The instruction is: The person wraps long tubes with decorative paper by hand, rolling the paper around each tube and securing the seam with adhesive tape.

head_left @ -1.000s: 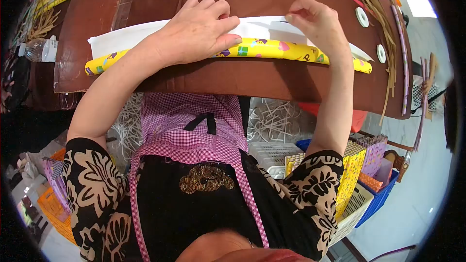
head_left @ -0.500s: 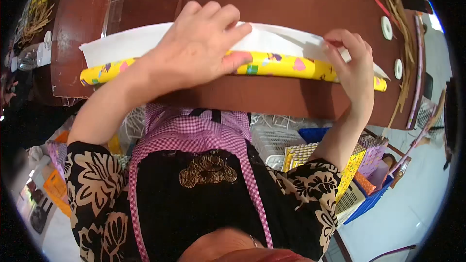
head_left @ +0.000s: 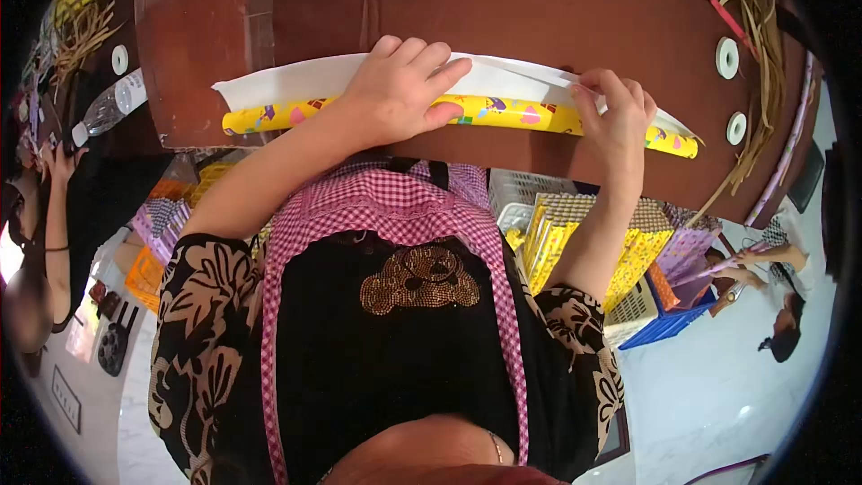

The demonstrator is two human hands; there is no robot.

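Note:
A yellow patterned sheet of wrapping paper (head_left: 516, 114) lies partly rolled along the near edge of the table, its white underside facing up beyond the roll. My left hand (head_left: 395, 90) rests over the middle, fingers bent on the white side and thumb against the yellow roll. Toward the right end, my right hand (head_left: 620, 117) is closed on the paper, thumb and forefinger pinching near its white far edge. The palms hide parts of the roll.
The brown table (head_left: 503, 0) carries two white tape rolls (head_left: 727, 57) and brown strips (head_left: 761, 81) at right. A plastic bottle (head_left: 108, 110) lies at left. Below the table stand yellow patterned stacks (head_left: 593, 233) and a blue basket (head_left: 669, 319). Other people are at both sides.
The view has shifted, so the table and paper sit differently in frame. My right hand has moved closer to my left and now pinches the paper's far edge. People at the sides show more.

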